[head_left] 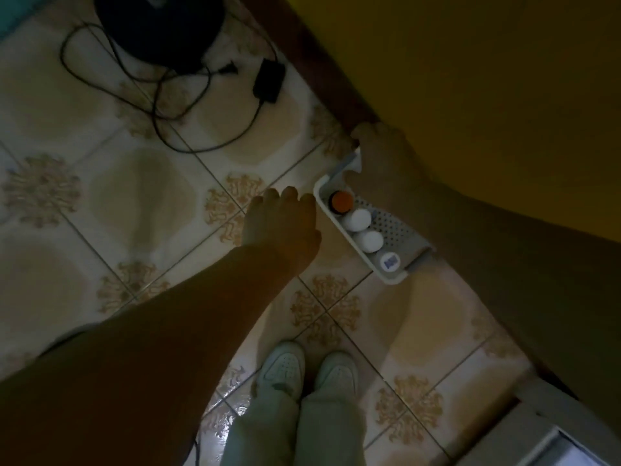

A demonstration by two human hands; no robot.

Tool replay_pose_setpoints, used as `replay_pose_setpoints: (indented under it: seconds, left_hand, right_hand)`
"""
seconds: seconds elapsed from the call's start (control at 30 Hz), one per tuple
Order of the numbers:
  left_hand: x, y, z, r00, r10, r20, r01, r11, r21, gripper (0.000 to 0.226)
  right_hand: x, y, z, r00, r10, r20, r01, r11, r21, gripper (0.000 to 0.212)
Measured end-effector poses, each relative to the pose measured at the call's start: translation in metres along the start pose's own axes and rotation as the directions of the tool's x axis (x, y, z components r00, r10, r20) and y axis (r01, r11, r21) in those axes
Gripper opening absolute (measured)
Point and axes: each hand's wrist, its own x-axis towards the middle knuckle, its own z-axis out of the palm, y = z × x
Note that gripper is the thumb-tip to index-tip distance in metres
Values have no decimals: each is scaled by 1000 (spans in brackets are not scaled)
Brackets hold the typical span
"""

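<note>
A narrow white tray (389, 280) with a perforated floor hangs above the tiled floor beside a yellow wall. My right hand (383, 163) grips its far end, fingers curled over the rim. In the tray lie a dark bottle with an orange cap (341, 202), two white eggs (358, 219) (369, 241) and a small white container with a blue label (389, 262). My left hand (282, 223) hovers just left of the tray with loosely curled fingers that hold nothing; whether it touches the rim is unclear.
The yellow wall (470, 79) with a dark brown skirting (319, 62) runs along the right. A black round base (158, 25), loose cables (161, 105) and a power adapter (268, 80) lie on the patterned floor. My white shoes (285, 364) stand below. The room is dim.
</note>
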Motion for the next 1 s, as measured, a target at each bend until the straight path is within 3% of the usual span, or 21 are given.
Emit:
replay_pose_setpoints:
  seconds: [0.1, 0.27, 0.43, 0.63, 0.83, 1.0]
  left_hand:
    - [-37, 6, -63, 998, 4, -63, -4, 1000, 0, 39]
    - [-106, 22, -192, 977, 22, -212, -21, 1000, 7, 36]
    - [-183, 34, -322, 936, 20, -351, -20, 1000, 4, 38]
    - [-288, 52, -463, 822, 37, -568, -33, 999, 17, 35]
    - [-403, 76, -558, 747, 60, -662, -37, 998, 49, 39]
    - [-501, 104, -593, 676, 160, -719, -94, 987, 131, 41]
  right_hand:
    - [-18, -13, -80, 999, -34, -15, 34, 999, -36, 41]
    - [-63, -41, -231, 999, 8, -39, -9, 999, -32, 52]
    - [-118, -83, -392, 977, -32, -212, 19, 998, -61, 42]
    - [-218, -137, -579, 892, -115, -436, 31, 980, -196, 43]
    - [-333, -185, -692, 796, -147, -587, 24, 977, -212, 40]
    - [-449, -213, -746, 719, -113, -686, -59, 973, -222, 41]
